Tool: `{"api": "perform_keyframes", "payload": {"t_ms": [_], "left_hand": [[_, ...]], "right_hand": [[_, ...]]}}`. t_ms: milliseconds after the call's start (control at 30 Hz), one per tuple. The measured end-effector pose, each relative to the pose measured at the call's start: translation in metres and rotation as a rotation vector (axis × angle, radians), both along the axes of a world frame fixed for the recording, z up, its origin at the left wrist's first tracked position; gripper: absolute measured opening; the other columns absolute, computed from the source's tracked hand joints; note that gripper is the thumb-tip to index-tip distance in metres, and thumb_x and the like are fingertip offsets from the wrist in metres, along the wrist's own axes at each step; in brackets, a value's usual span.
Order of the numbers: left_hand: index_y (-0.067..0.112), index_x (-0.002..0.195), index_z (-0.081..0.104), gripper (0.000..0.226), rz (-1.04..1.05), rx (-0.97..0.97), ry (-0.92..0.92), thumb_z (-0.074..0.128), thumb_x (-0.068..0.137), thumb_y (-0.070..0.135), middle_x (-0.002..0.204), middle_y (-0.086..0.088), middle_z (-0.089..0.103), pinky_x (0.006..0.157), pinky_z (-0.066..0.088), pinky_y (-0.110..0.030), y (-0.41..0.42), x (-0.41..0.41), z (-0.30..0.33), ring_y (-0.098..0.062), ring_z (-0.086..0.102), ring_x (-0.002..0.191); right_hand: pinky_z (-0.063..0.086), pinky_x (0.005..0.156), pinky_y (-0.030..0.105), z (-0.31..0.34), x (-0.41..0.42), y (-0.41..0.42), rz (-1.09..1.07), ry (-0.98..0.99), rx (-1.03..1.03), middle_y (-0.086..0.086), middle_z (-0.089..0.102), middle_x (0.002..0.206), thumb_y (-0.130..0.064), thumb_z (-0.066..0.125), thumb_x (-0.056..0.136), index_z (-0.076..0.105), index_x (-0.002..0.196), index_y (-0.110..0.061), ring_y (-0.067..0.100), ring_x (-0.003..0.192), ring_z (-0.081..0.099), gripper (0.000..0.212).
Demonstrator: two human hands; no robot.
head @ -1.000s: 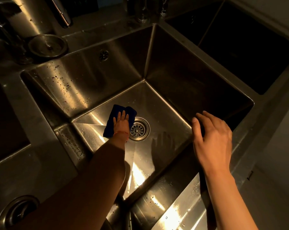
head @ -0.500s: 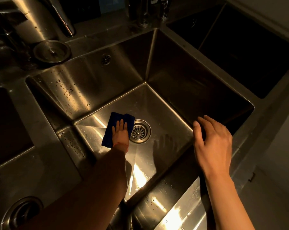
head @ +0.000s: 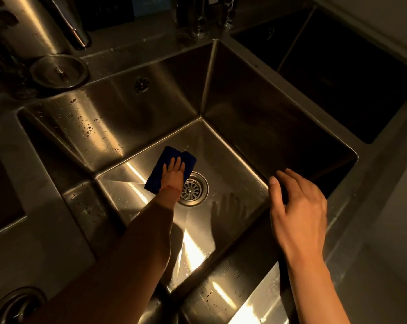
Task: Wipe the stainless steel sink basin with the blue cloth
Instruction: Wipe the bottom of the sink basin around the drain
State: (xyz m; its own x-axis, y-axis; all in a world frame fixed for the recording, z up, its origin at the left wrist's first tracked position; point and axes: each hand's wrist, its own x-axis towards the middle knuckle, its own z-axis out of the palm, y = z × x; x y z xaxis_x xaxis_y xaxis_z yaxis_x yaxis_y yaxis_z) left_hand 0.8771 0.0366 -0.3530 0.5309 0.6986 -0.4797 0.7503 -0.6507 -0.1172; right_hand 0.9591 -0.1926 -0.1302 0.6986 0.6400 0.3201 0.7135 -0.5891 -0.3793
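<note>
The deep stainless steel sink basin (head: 232, 160) fills the middle of the view. On its floor, just left of the round drain (head: 193, 189), lies the folded blue cloth (head: 161, 167). My left hand (head: 173, 174) reaches down into the basin and presses flat on the cloth with straight fingers. Over the basin's right front edge hovers my right hand (head: 298, 206), its fingers relaxed and spread, holding nothing.
A round metal strainer lid (head: 58, 71) lies on the counter at the back left, beside a faucet spout (head: 75, 31). Glassware (head: 199, 17) stands behind the basin. A second dark basin (head: 338, 66) lies at the right, another drain (head: 13, 307) at the lower left.
My left hand has slid the cloth a little back and forth beside the drain, ending slightly farther from me. My right hand stays hovering at the basin's edge.
</note>
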Motion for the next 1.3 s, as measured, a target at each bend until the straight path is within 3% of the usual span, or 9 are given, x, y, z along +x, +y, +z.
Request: {"api": "perform_keyframes", "payload": {"t_ms": [467, 933, 1300], "left_hand": [[0.014, 0.154, 0.002, 0.084, -0.069, -0.048, -0.02, 0.059, 0.093, 0.019, 0.161, -0.006, -0.005, 0.12, 0.006, -0.048, -0.001, 0.024, 0.002, -0.028, -0.005, 0.149], [0.016, 0.155, 0.005, 0.07, -0.371, -0.099, -0.077, 0.04, 0.097, -0.001, 0.161, -0.001, -0.007, 0.12, 0.004, -0.046, -0.061, 0.058, 0.005, -0.024, -0.006, 0.149], [0.02, 0.154, 0.003, 0.06, -0.475, -0.124, -0.075, 0.029, 0.102, 0.008, 0.161, 0.003, -0.01, 0.12, -0.002, -0.042, -0.086, 0.044, -0.001, -0.02, -0.009, 0.149]], "right_hand": [[0.035, 0.101, 0.049, 0.0, -0.001, 0.001, -0.003, -0.007, 0.001, 0.012, 0.062, 0.119, -0.042, 0.033, 0.093, 0.064, 0.115, -0.009, 0.03, 0.113, 0.054, 0.05], [0.031, 0.102, 0.045, 0.001, -0.001, 0.001, -0.009, 0.024, 0.006, 0.01, 0.062, 0.12, -0.041, 0.037, 0.093, 0.064, 0.115, -0.01, 0.027, 0.115, 0.052, 0.046], [0.033, 0.1, 0.046, 0.002, -0.002, 0.001, 0.007, 0.021, 0.005, 0.011, 0.063, 0.118, -0.041, 0.036, 0.093, 0.065, 0.113, -0.009, 0.028, 0.113, 0.054, 0.047]]}}
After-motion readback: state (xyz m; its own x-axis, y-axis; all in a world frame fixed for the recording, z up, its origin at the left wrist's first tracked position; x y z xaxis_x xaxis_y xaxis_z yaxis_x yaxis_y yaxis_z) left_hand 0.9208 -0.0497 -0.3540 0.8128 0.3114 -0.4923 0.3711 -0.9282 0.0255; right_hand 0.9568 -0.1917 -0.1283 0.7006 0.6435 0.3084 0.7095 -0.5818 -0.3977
